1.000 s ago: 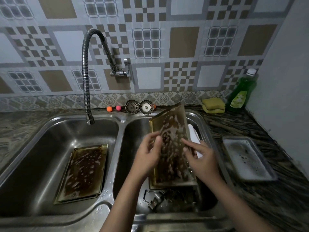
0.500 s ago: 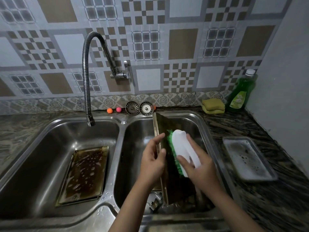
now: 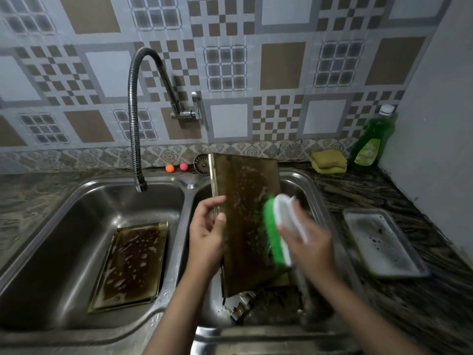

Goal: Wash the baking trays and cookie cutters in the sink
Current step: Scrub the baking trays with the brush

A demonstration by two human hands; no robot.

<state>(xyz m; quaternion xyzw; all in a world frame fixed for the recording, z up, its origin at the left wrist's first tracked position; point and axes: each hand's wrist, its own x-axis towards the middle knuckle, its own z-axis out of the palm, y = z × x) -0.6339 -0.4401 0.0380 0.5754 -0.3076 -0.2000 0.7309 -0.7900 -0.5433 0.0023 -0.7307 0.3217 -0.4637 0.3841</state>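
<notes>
Over the right basin I hold a brown, soapy baking tray nearly upright. My left hand grips its left edge. My right hand grips a white scrubbing brush and its green bristles press on the tray's right side. A second soapy brown tray lies flat in the left basin. Metal cookie cutters lie at the bottom of the right basin, partly hidden by the tray. A grey tray with foam sits on the counter to the right.
A flexible faucet hangs over the left basin, with no water running. Yellow sponges and a green soap bottle stand at the back right. Two small balls and a sink strainer sit behind the divider.
My right hand has picked up the brush and set it against the tray. The tray has been turned from flat-on through edge-on, and now shows its other face.
</notes>
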